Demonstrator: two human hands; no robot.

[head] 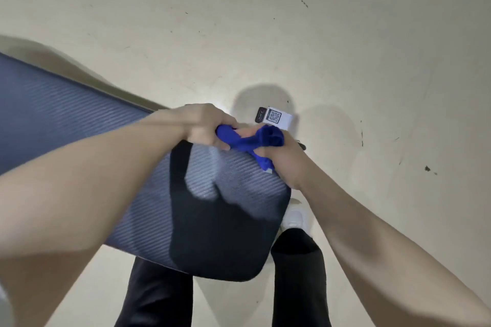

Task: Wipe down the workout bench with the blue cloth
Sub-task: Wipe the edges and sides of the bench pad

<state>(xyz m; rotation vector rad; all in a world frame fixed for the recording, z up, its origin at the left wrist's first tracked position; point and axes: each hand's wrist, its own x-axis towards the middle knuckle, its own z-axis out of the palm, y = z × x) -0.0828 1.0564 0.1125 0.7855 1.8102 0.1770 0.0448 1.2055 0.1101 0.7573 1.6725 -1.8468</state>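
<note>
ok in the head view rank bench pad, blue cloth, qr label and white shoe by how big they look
1. bench pad
2. blue cloth, bunched in both hands
3. white shoe and qr label: look alike, shoe partly hidden, so unranked

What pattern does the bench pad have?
Fine diagonal ribbing on the dark grey-blue bench pad, seen in the head view.

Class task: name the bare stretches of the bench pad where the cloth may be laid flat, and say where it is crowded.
Free: the bench pad between the two forearms, down to its rounded near edge, and its far stretch left of the left hand. Crowded: the pad's right corner, where both hands bunch the blue cloth; right hand.
</note>
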